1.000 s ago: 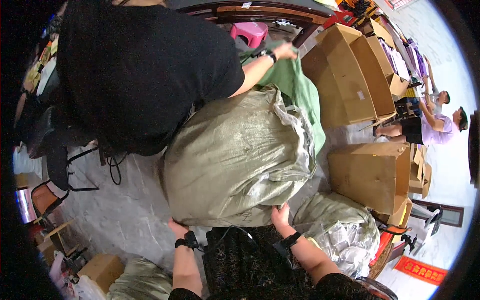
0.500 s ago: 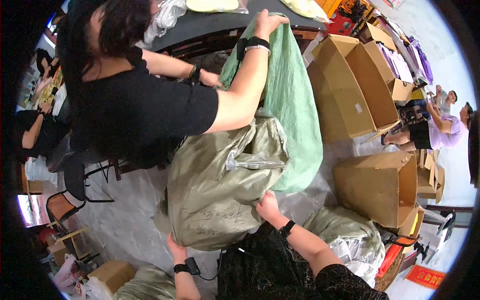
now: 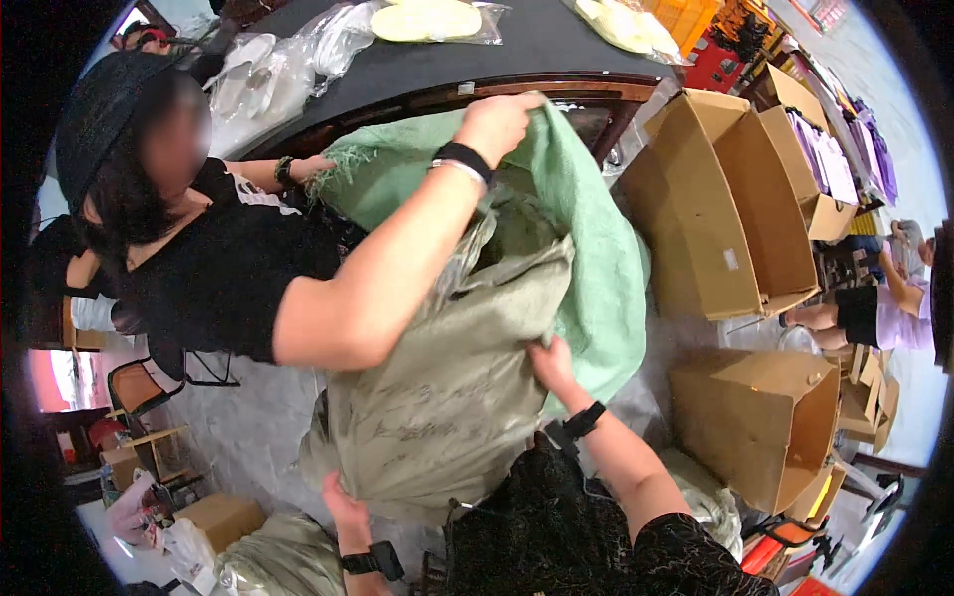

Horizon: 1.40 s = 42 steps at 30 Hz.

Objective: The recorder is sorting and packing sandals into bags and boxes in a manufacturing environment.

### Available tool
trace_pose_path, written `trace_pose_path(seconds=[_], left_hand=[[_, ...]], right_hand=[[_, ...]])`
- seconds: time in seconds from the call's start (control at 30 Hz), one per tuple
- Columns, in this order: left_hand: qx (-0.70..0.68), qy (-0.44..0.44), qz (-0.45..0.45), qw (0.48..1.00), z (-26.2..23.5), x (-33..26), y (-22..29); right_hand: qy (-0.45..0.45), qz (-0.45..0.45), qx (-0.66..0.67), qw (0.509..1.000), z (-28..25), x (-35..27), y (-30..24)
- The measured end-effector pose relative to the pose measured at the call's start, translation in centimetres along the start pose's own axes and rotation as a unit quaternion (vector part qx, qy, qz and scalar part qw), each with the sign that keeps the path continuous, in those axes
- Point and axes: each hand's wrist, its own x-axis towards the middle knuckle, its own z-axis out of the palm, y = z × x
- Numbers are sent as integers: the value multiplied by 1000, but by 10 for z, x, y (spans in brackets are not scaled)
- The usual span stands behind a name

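Note:
A bulky olive-grey woven sack (image 3: pixel 427 417) with dark handwriting on its side sits in front of me, its upper end inside the mouth of a light green woven sack (image 3: pixel 601 288). My right hand (image 3: pixel 555 366) is closed on a fold of the olive-grey sack at its right side. Low on the left, my left hand (image 3: pixel 345 505) rests against that sack's bottom edge, fingers pointing up and not wrapped round it. A co-worker in black holds the green sack's frayed rim apart, one hand (image 3: pixel 497 127) at the top and the other hand (image 3: pixel 316 171) at the left.
Behind the sacks runs a dark table (image 3: pixel 417 74) with bagged pale yellow items (image 3: pixel 427 22) on it. Large open cardboard boxes (image 3: pixel 696 228) stand at the right. Another woven sack (image 3: pixel 283 556) lies at the lower left, near a chair (image 3: pixel 144 382). Other people are at the far edges.
The co-worker has leaned back left and spread the green sack's mouth wider over the olive-grey sack. My right hand has moved up with its fold; my left fingers have loosened.

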Motion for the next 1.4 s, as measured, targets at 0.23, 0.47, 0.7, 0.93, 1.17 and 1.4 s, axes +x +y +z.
trace_pose_path(seconds=[0.23,0.47,0.7,0.93,1.17,1.4], left_hand=[[6,-14,30,999,151,-46,-27],[-5,-224,6,974,337,-60,-61],[61,-257,16,964,445,6,-103],[175,-314,38,933,451,49,-129],[447,-115,309,832,267,22,-54],[319,219,94,917,86,132,-63]], right_hand=[[140,235,139,952,-116,54,6],[15,104,291,951,-203,102,-19],[-129,-267,-115,948,-133,-3,-78],[-76,-158,-258,950,-41,65,-21],[-93,-107,-315,938,-44,141,10],[-104,-124,-307,938,-32,145,1]])
